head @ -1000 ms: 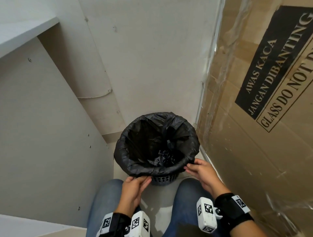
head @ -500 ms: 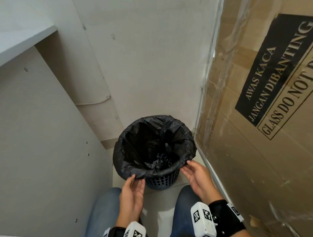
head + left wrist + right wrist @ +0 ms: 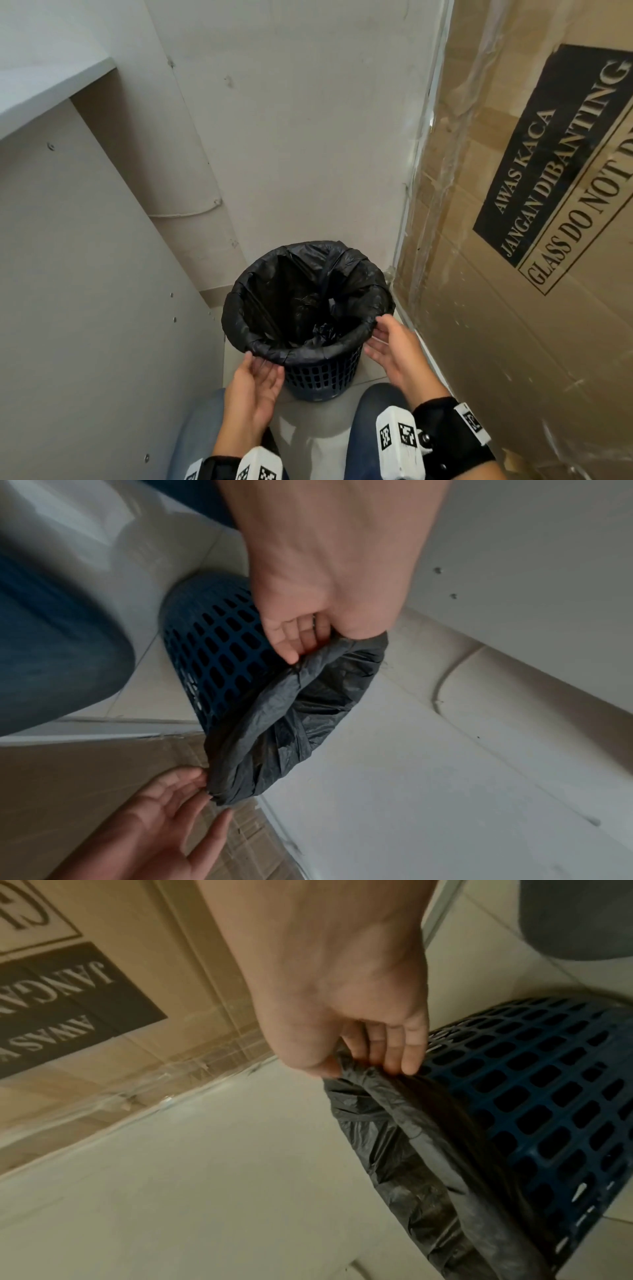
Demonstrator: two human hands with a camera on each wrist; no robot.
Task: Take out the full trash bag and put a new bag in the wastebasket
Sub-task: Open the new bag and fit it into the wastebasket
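A dark blue lattice wastebasket (image 3: 322, 377) stands on the floor in a narrow corner. A black trash bag (image 3: 308, 301) lines it, with its edge rolled over the rim. Something black and crumpled lies at the bottom. My left hand (image 3: 263, 363) is palm up at the near-left rim, its fingers (image 3: 294, 639) touching the bag's fold (image 3: 291, 723) against the basket wall (image 3: 212, 647). My right hand (image 3: 383, 339) is at the right rim, its fingertips (image 3: 394, 1056) resting on the rolled bag edge (image 3: 394, 1123) beside the lattice (image 3: 531, 1083). Neither hand grips the bag.
A tall cardboard box (image 3: 513, 274) wrapped in plastic film stands close against the basket's right side. A white cabinet panel (image 3: 85, 308) closes the left, and a wall (image 3: 291, 137) lies behind. My knees in jeans (image 3: 198, 438) flank the tiled floor (image 3: 308, 428).
Both hands slid from the near rim out to its sides and turned palm up. The left hand dropped under the bag's fold. The basket has not moved.
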